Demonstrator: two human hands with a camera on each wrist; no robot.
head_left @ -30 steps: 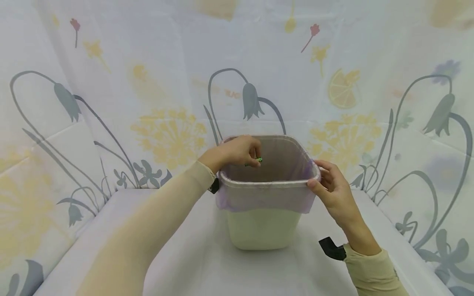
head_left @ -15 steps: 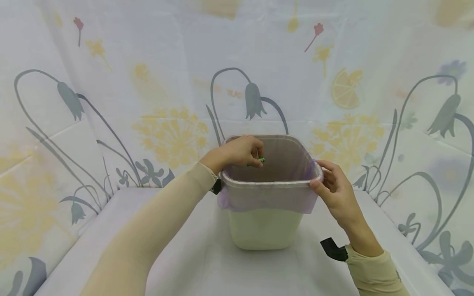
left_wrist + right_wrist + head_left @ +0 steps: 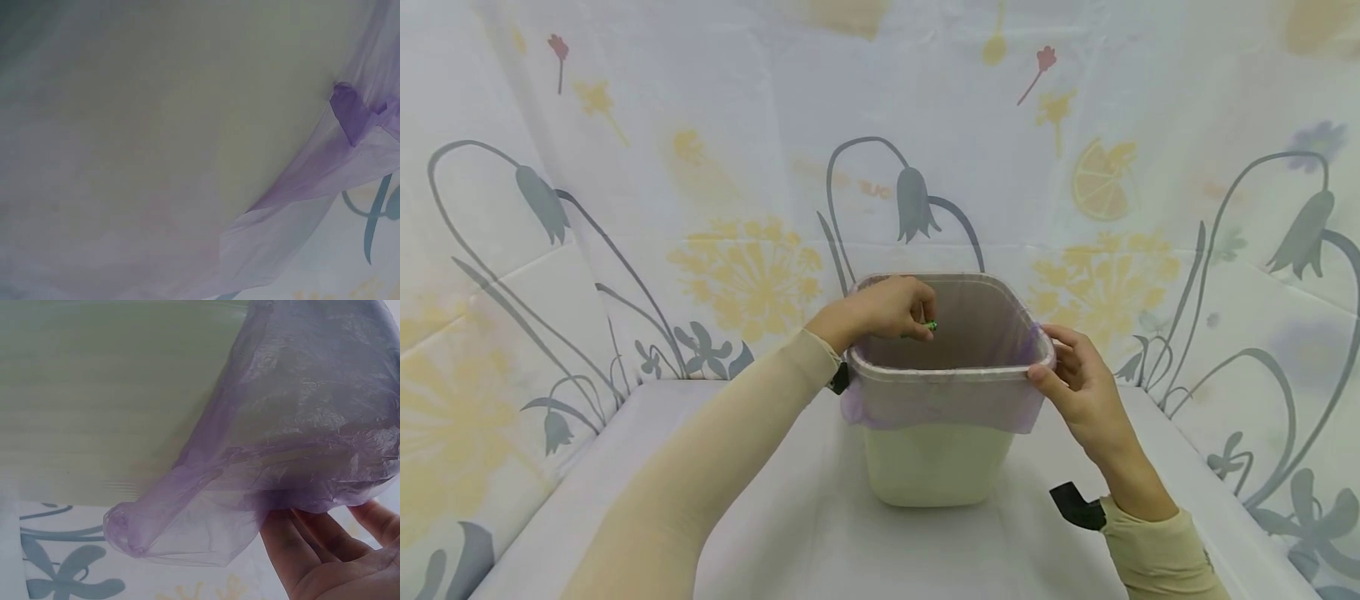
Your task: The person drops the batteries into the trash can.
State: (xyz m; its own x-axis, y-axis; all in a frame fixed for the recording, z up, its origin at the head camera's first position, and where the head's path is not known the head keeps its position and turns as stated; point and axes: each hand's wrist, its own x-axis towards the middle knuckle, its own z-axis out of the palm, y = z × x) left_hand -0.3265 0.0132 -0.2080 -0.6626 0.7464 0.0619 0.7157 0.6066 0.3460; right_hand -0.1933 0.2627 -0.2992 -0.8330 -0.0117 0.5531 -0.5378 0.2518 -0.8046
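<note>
A pale green trash bin [image 3: 936, 467] stands upright, with a thin translucent purple trash bag [image 3: 943, 404] folded over its rim. My left hand [image 3: 891, 308] reaches over the bin's left rim in the head view. It pinches a small shiny green object [image 3: 932, 325], mostly hidden by the fingers, so its kind is unclear. At the right front corner, my right hand [image 3: 1078, 392] grips the lined rim, thumb in front. In the right wrist view, the fingers [image 3: 331, 534] touch the bag's loose edge. The left wrist view is filled by the bin wall [image 3: 156, 137] and bag [image 3: 300, 181]; no left fingers show.
The bin stands on a white-covered table [image 3: 760, 533]. Behind and at both sides hangs a flower-printed cloth [image 3: 745, 167], close to the bin's back. A black strap piece [image 3: 1077, 506] sits by the right wrist. The bin's bottom inside is hidden.
The head view has shifted slightly since one second ago. Both hands keep nearly the same place at the bin, the left still pinching the small green object.
</note>
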